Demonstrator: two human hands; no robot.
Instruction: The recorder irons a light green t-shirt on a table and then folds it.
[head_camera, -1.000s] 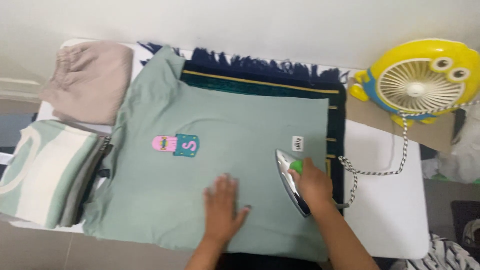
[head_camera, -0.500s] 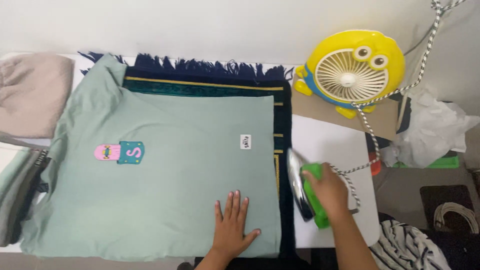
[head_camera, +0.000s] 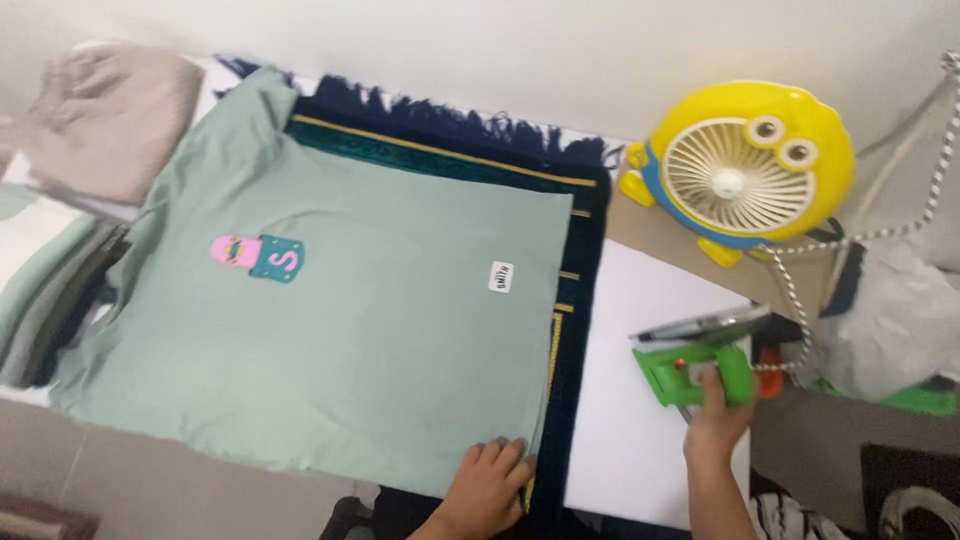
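A pale green T-shirt (head_camera: 340, 320) is seen spread flat and smooth across a dark blue fringed mat (head_camera: 575, 255) on the white bench (head_camera: 640, 440). A small patch (head_camera: 257, 257) in pink and teal is carried on its chest, and a small white label (head_camera: 501, 276) is sewn near its hem. The sleeve nearest the wall is laid out towards a folded beige garment (head_camera: 115, 115), and a stack of folded green, white and grey clothes (head_camera: 45, 300) is pressed against the shirt's neck end.

The lower hem corner of the shirt is pinched by the left hand (head_camera: 487, 487), its fingers curled over the edge of the cloth and the mat beneath. The green iron (head_camera: 700, 365) is stood off the shirt, at the bench's right edge, with its shiny soleplate tilted up and turned towards the wall. Its green handle is gripped from below by the right hand (head_camera: 718, 420), fingers closed around it. The two hands are held well apart.

A black-and-white braided cord (head_camera: 795, 300) is trailed from the iron up past a yellow cartoon-shaped fan (head_camera: 750, 170), which is set on brown cardboard behind the iron.
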